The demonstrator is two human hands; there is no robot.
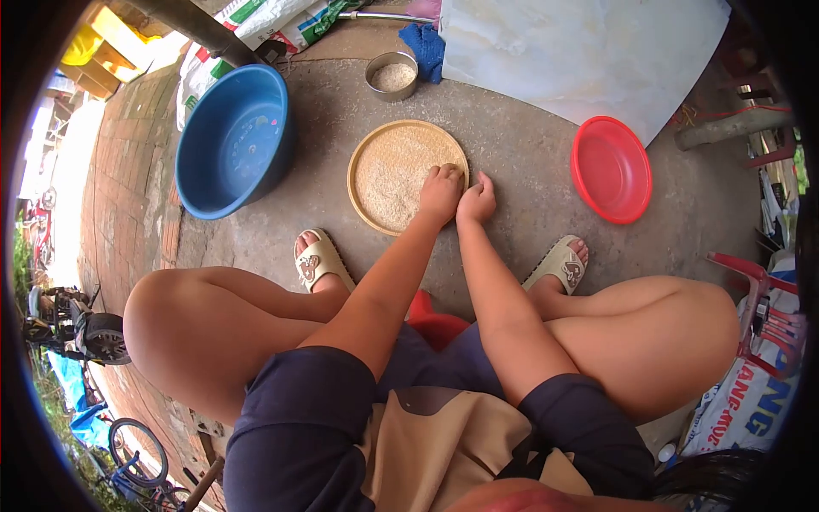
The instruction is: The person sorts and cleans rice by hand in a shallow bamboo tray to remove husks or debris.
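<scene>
A round, shallow bamboo tray (352,189) lies on the ground in front of me, with pale grain (391,175) spread across it. My left hand (442,191) is over the tray's right side, its fingers curled down at the grain close to the rim. Whatever is in those fingers is too small to make out. Just outside the same rim is my right hand (477,201), closed against the tray's edge with the thumb pointing up. Part of its fingers is hidden by the rim and my left hand.
A metal bowl (392,91) of grain stands beyond the tray, beside a blue cloth (423,49). To the left is a large blue basin (232,145), to the right a red basin (611,169). My sandalled feet flank the tray, and a pale sheet (580,60) lies at the far right.
</scene>
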